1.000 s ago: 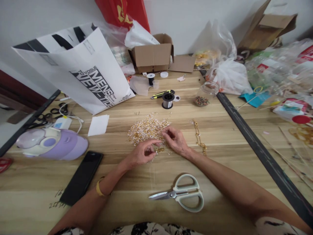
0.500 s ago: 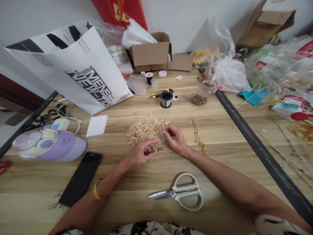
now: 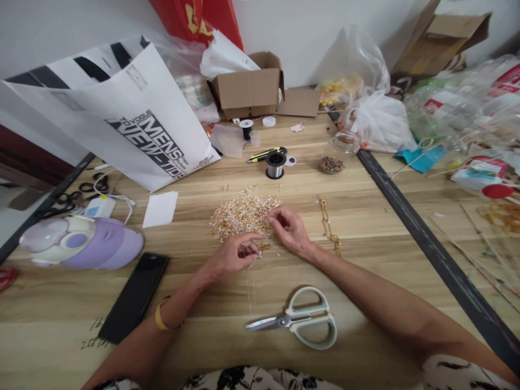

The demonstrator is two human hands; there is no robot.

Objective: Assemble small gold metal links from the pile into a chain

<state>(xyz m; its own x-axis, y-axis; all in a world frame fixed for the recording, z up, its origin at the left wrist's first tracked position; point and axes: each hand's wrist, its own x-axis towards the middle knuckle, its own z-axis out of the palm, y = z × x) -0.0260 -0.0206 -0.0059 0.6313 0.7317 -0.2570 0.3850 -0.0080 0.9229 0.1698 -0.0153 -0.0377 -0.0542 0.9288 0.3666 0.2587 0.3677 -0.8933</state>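
A heap of small gold and silver-coloured jewellery findings (image 3: 239, 211) lies mid-table. My left hand (image 3: 236, 253) rests at its near edge, fingers curled and index finger stretched toward the right; what they hold, if anything, is too small to make out. At the heap's right side my right hand (image 3: 289, 230) is closed in a pinch, its fingertips over the pieces; any piece between them cannot be made out. A few gold-coloured bits (image 3: 265, 247) lie between the hands. Two faint thin lines run on the table below my left hand.
Scissors (image 3: 294, 319) lie in front of me, and a gold chain (image 3: 325, 222) to the right. Behind the heap are a wire spool (image 3: 275, 165), a utility knife (image 3: 264, 155) and a jar of beads (image 3: 337, 154). A phone (image 3: 136, 298) and purple bottle (image 3: 89, 242) are at left.
Both hands stay almost in place, with only slight finger movement at the heap. The whole view has shifted very slightly.
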